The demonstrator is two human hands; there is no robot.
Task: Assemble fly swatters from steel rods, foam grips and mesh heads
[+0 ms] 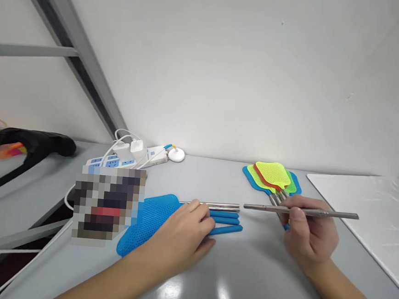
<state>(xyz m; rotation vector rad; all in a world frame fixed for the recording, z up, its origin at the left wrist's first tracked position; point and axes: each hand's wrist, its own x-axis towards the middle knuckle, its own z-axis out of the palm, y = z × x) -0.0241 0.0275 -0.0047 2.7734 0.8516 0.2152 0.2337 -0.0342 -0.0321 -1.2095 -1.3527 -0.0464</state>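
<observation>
My left hand [186,229] rests on a blue mesh fly swatter head [147,221] lying on the grey table [245,273], fingers curled around its silver telescopic rod [221,206] just above blue handle grips [226,221]. My right hand [308,234] pinches a separate thin silver metal rod [332,214], held level and pointing left toward the other rod's end. Behind the right hand lies a stack of fly swatters [273,177] in blue, green, orange and yellow.
A white power strip [126,158] with plugged chargers and cables sits at the back left, near a round white object [176,154]. A pixelated patch [108,204] covers something at left. White sheets in plastic [370,213] lie at right. A black strap [30,143] lies far left.
</observation>
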